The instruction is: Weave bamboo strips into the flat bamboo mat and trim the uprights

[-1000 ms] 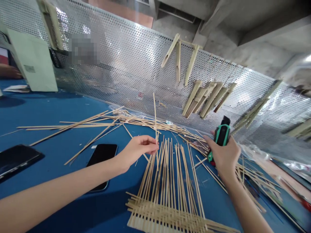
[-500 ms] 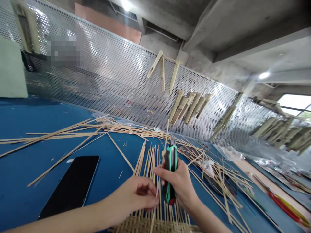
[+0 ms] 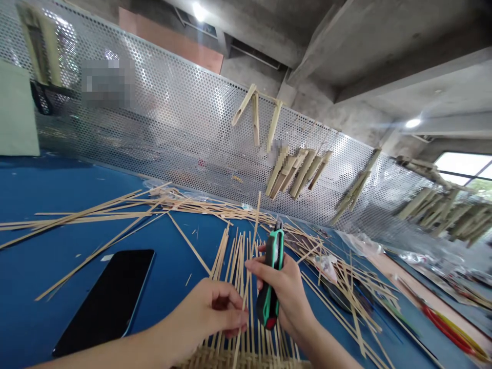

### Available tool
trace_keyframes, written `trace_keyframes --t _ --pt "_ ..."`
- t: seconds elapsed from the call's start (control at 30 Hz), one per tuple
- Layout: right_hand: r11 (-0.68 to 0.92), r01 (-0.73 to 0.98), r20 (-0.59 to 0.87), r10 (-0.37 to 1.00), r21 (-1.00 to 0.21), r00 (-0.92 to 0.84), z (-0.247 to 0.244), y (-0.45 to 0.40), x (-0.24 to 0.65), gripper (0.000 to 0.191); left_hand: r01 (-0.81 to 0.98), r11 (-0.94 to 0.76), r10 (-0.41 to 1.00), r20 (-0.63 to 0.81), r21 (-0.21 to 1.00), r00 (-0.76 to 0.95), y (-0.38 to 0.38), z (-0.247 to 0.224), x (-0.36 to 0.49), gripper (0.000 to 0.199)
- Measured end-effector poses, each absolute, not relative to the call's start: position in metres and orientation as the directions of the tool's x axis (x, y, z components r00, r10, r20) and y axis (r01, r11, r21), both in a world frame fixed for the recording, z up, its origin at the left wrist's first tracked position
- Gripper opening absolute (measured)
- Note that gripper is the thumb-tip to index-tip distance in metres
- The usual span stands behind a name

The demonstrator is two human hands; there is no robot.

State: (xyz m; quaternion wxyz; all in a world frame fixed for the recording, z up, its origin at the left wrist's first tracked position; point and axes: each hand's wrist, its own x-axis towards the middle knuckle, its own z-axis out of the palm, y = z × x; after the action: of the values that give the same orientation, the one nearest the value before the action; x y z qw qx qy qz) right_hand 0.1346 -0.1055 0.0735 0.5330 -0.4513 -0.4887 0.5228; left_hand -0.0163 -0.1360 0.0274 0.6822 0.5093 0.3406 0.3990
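My left hand (image 3: 219,307) is closed in a pinch on a bamboo strip (image 3: 256,225), which stands up at a slant from the weave at the bottom edge. In my right hand (image 3: 286,287) lies a green and black utility knife (image 3: 272,277), held between palm and fingers, its metal tip pointing up and away. The right thumb and fingertips are close to the strip; I cannot tell if they touch it. Below both hands is a woven bamboo piece (image 3: 207,357), with several long strips (image 3: 240,256) running away from it across the blue table.
A black phone (image 3: 107,302) rests at the left on the blue table (image 3: 172,261). Loose bamboo strips (image 3: 192,206) lie along the back and right. Red-yellow handled scissors (image 3: 453,328) lie far right. A perforated metal panel (image 3: 184,123) with hanging bamboo pieces (image 3: 303,171) stands behind.
The slanted strip's top has shifted slightly left, and the knife's tip has swung a little right, widening the gap between them. My left hand keeps its pinch and has moved slightly left.
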Motion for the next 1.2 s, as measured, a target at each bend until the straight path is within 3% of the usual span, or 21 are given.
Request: trace_keyframes --t 0.63,0.77,0.9,1.07,1.2 --pt "0.125 -0.228 0.076 0.974 -0.966 0.213 0.096 -0.057 0.179 0.049 -0.056 0.319 0.776 -0.227 0.946 0.589 -0.146 0.015 -0.012 0.028" --pt "0.151 -0.203 0.095 0.961 -0.968 0.261 0.096 -0.044 0.191 0.037 -0.028 0.342 0.768 -0.262 0.939 0.585 -0.144 0.018 -0.014 0.027" --pt "0.133 -0.099 0.099 0.953 -0.986 0.287 0.093 -0.036 0.199 0.009 0.014 0.289 0.785 -0.245 0.957 0.569 -0.14 0.021 -0.017 0.024" --pt "0.108 0.17 0.16 0.929 -0.979 0.332 0.089 -0.012 0.222 0.024 0.154 0.296 0.697 -0.324 0.943 0.64 -0.14 0.033 -0.022 0.019" --pt "0.0 0.511 0.176 0.939 -0.859 0.296 0.076 0.015 0.258 0.029 0.411 -0.031 0.772 -0.239 0.911 0.589 -0.139 0.064 -0.034 0.016"
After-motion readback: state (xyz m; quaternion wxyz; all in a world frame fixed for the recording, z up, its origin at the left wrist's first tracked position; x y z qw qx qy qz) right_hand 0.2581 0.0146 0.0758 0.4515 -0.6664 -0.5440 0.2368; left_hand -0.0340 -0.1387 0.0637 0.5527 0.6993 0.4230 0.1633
